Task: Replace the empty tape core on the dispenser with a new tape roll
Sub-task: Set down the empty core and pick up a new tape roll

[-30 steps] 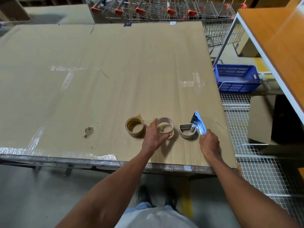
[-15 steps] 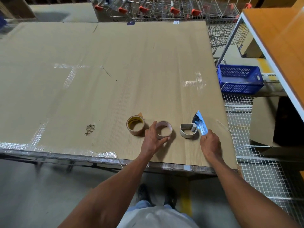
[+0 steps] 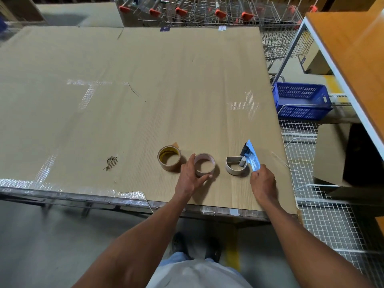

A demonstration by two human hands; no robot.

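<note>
An empty tape core (image 3: 204, 164), a thin pale ring, lies flat near the front edge of the cardboard-covered table (image 3: 135, 100). My left hand (image 3: 190, 177) curls around its left and near sides, thumb and fingers touching it. A brown new tape roll (image 3: 169, 158) with a loose tab lies just left of it. To the right lies the dispenser (image 3: 236, 166), a grey D-shaped hub with a blue handle (image 3: 252, 156). My right hand (image 3: 262, 181) grips the near end of that handle.
The table's front edge (image 3: 207, 209) runs just below my hands. Right of the table are a wire mesh shelf (image 3: 332, 221), a blue plastic basket (image 3: 301, 100) and an orange-topped bench (image 3: 357, 48). Shopping trolleys (image 3: 207, 11) line the far side.
Both hands stay where they were, the left at the core and the right on the dispenser handle. Only the camera view has shifted slightly.
</note>
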